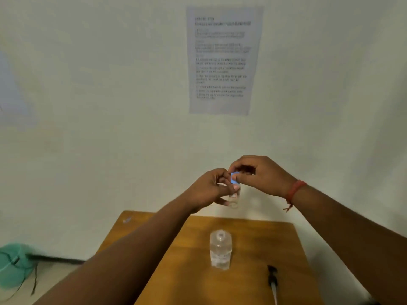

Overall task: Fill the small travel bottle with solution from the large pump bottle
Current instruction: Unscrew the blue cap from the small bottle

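I hold the small clear travel bottle [234, 198] up in the air above the far edge of the table. My left hand [211, 190] grips its body. My right hand [255, 175] pinches the blue cap [234, 178] at the bottle's top. The large clear bottle [220, 249] stands upright in the middle of the wooden table [187, 271], its neck open, with liquid inside. Its black pump head with the dip tube [272, 282] lies flat on the table at the right front.
A printed instruction sheet [223, 60] hangs on the pale wall behind the table. A green bucket [15, 265] sits on the floor at the lower left. The table's far edge runs close to the wall.
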Motion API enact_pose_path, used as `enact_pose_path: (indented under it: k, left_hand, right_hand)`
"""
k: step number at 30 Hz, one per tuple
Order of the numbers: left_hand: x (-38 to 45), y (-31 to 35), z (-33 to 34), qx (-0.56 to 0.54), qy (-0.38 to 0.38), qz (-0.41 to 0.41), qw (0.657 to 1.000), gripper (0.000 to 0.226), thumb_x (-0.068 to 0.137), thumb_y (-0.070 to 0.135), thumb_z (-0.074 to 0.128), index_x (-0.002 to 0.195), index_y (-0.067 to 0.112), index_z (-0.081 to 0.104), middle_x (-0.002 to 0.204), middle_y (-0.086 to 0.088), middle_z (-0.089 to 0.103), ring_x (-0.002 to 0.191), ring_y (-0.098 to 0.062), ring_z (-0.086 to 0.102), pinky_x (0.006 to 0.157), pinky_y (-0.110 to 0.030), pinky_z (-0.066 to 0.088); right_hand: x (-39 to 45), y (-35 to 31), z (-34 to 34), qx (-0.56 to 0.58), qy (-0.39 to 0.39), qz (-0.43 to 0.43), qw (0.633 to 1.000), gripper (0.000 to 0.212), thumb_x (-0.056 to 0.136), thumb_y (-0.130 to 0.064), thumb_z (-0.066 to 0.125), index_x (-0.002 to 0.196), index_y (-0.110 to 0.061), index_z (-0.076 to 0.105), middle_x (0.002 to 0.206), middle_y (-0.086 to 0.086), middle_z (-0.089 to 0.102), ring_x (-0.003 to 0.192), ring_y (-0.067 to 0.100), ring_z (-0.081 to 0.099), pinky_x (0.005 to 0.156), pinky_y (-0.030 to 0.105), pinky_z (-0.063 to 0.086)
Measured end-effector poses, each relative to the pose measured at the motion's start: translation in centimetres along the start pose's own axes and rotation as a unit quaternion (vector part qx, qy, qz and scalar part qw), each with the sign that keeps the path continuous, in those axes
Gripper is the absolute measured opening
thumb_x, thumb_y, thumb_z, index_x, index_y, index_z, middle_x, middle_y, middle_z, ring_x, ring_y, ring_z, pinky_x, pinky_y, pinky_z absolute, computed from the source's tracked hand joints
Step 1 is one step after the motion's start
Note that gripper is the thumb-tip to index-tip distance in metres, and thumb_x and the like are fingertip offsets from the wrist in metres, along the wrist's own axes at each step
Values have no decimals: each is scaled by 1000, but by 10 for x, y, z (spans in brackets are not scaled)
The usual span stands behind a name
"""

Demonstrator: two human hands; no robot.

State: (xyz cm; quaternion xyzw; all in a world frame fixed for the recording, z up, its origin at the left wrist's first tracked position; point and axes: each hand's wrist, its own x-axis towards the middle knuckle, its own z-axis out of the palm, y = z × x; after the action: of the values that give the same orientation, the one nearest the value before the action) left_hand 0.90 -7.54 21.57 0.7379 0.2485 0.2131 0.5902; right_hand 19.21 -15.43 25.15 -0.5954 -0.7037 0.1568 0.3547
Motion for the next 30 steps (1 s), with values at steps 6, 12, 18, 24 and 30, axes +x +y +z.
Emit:
enact_pose_path:
  k: [6,12,18,24,30]
  left_hand:
    - [22,84,-21,-1,7,61,998,30,94,18,72,113,-2,59,115,-19,71,103,-32,74,75,-43,63]
    - [36,152,-43,-2,-11,98,995,28,97,20,67,114,-1,58,116,-19,72,100,-28,74,78,-48,64]
    - [41,192,-55,-14,-39,116,992,38,101,27,60,127,-1,58,118,-14,74,110,-31,72,89,-56,60]
    - [41,211,-59,-26,-37,135,990,37,103,34,53,124,7,66,118,-14,74,110,-31,72,91,-52,60]
    - [39,224,-63,-35,-27,158,986,37,102,34,54,122,6,67,117,-13,75,110,-29,72,87,-46,62]
  right_hand:
    - [32,-50,-70,-3,50,-26,998,14,87,-14,68,95,-24,74,89,-6,73,85,12,68,82,30,56]
    - [60,-93,-125,-15,72,-56,996,16,87,-12,67,97,-21,75,92,-7,74,89,8,69,85,24,56]
    - [78,-127,-156,-47,77,-87,992,16,88,-14,66,96,-25,75,98,-10,73,98,6,67,88,23,55]
    - [89,-148,-171,-71,89,-106,988,15,88,-17,67,93,-30,73,98,-10,73,100,8,66,86,21,56]
    - [95,-161,-180,-105,115,-120,980,11,90,-23,65,97,-27,72,92,-9,72,88,8,67,81,22,56]
